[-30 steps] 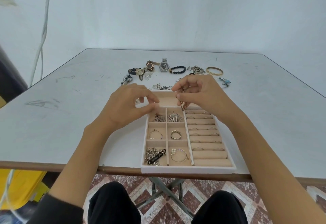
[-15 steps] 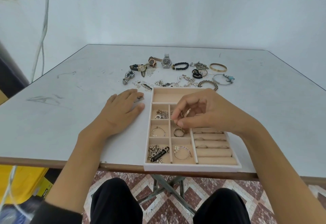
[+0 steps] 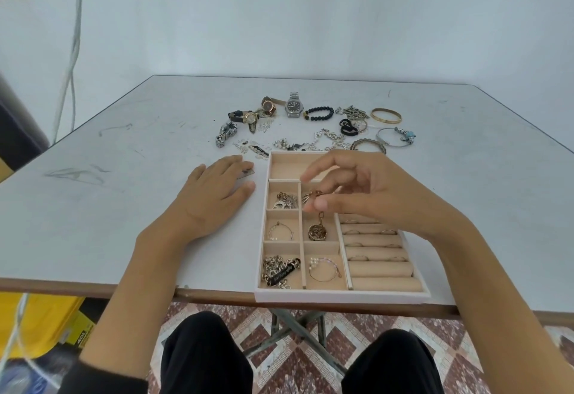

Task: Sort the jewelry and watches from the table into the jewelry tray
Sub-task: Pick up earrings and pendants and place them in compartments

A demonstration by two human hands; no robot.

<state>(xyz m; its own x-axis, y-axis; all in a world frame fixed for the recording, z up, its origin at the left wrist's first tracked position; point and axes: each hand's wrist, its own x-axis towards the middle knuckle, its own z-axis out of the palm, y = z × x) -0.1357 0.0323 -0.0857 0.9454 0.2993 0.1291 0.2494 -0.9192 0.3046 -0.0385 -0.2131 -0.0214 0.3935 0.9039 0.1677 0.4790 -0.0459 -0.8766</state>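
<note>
- Your right hand (image 3: 372, 195) is pinching a bronze pendant (image 3: 316, 233) over the jewelry tray (image 3: 341, 296).
- Your left hand (image 3: 214, 198) is lying flat on the table (image 3: 124, 176), centre-left.

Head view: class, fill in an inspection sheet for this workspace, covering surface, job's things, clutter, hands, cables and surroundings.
Surface: white table, scuffed.
Job's things: jewelry tray at the near edge, partly filled; silver watch and gold bangle among pieces lying on the table beyond it.
Clutter: small flat item by the left fingertips, unidentifiable.
Hands: left hand flat on the table; right hand pinches a small gold piece over the tray.
Cables: white cables hang by the wall, far left.
Surroundings: patterned floor, yellow object under the table.
</note>
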